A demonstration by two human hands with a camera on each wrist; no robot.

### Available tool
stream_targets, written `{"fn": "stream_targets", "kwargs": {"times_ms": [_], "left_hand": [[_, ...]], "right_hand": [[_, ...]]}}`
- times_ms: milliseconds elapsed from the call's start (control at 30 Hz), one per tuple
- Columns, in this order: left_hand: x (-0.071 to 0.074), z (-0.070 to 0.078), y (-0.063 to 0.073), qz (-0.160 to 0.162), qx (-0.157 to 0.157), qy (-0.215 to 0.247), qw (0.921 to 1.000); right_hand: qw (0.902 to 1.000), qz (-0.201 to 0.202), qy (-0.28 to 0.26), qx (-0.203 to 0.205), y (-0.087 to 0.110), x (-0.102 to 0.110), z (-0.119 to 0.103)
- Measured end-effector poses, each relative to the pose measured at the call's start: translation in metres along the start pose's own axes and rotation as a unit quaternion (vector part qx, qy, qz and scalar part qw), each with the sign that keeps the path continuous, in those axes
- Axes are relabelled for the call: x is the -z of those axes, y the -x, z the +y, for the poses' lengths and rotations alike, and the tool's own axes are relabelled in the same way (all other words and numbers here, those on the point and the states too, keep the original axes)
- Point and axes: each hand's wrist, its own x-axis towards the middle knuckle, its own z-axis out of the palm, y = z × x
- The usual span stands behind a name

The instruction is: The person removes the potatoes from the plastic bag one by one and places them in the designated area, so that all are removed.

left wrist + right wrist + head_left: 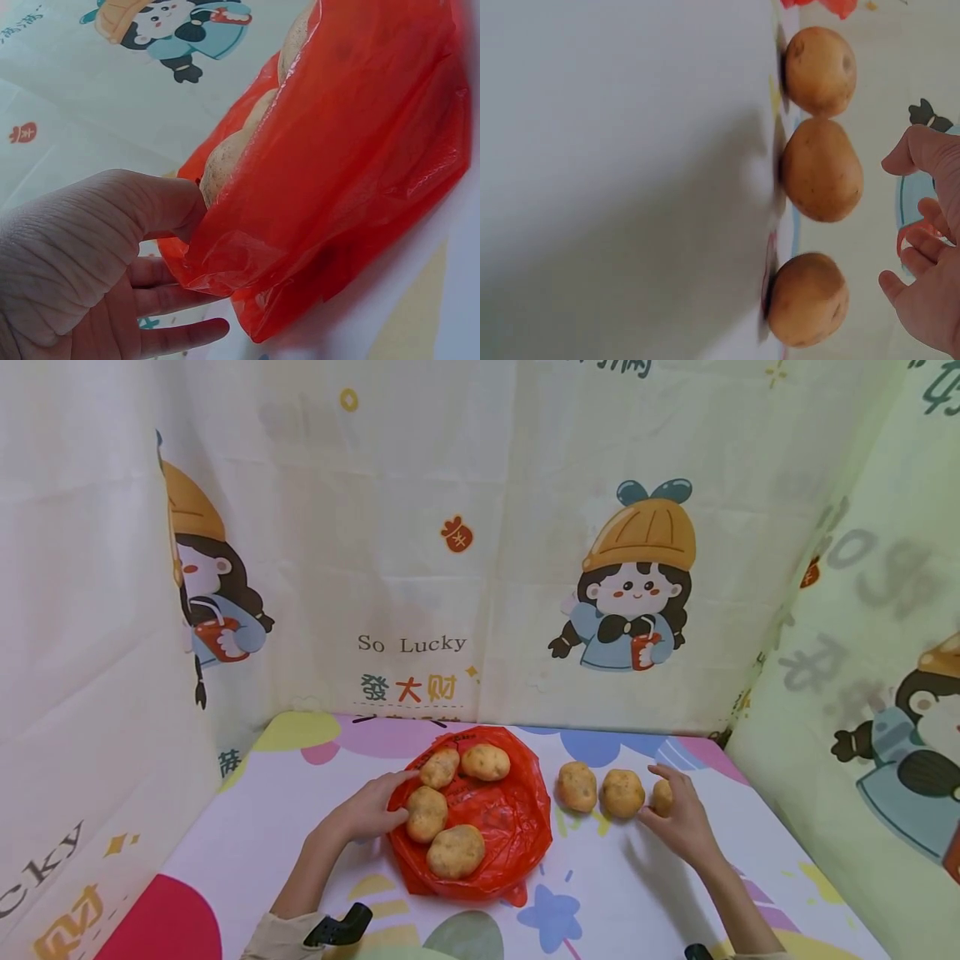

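Note:
A red plastic bag [498, 852] lies spread on the table with its mouth up and several potatoes inside, among them a large one [456, 852] at the front. My left hand [367, 807] holds the bag's left rim, and in the left wrist view the thumb [169, 204] presses at that edge beside a potato [223, 166]. To the right of the bag stand three loose potatoes in a row: one [577, 787], a middle one [623, 793] and one [662, 797] partly hidden by my right hand [681, 821]. That hand hovers with fingers spread, apart from the potatoes in the right wrist view.
A patterned cloth with pastel shapes covers the table [600, 893]. Pale printed curtains [517, 568] rise at the back and on both sides, close to the table's edges.

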Motion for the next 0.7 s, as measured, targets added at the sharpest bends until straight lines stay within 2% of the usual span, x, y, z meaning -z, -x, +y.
{"fn": "stream_targets", "kwargs": {"times_ms": [367, 700], "left_hand": [[0.0, 0.003, 0.001, 0.003, 0.009, 0.007, 0.9999], [0.0, 0.004, 0.002, 0.001, 0.018, 0.009, 0.9998]], "right_hand": [[0.9994, 0.009, -0.001, 0.032, -0.007, -0.012, -0.03], [0.9983, -0.02, -0.043, 0.033, -0.014, -0.03, -0.049]]}}
